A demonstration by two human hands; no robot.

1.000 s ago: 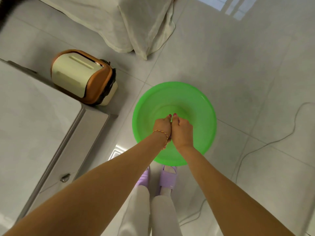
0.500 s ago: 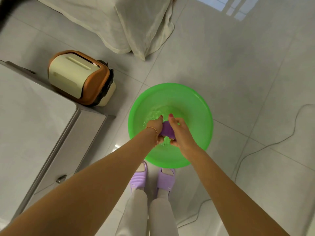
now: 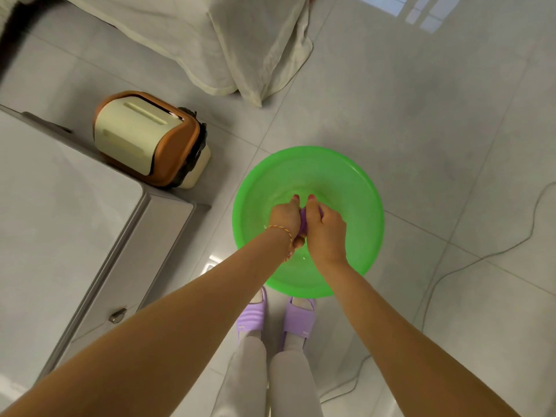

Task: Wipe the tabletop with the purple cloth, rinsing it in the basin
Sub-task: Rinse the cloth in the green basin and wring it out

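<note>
A round green basin (image 3: 355, 188) stands on the tiled floor in front of my feet. Both my hands are over its middle, pressed close together. My left hand (image 3: 284, 219), with a thin bracelet at the wrist, and my right hand (image 3: 326, 230) each grip the bunched purple cloth (image 3: 304, 222). Only a narrow strip of the cloth shows between the two fists; the rest is hidden inside them. The grey tabletop (image 3: 57, 224) lies at the left, well apart from the basin.
An orange-and-cream lidded bin (image 3: 144, 139) sits on the floor beside the table's far corner. A cream bedsheet (image 3: 228, 40) hangs down at the top. A thin cable (image 3: 469, 266) runs across the floor on the right. My purple slippers (image 3: 276, 317) stand just below the basin.
My hands spread apart half a second ago, showing more of the cloth, and have now closed together again on it. The view has shifted slightly.
</note>
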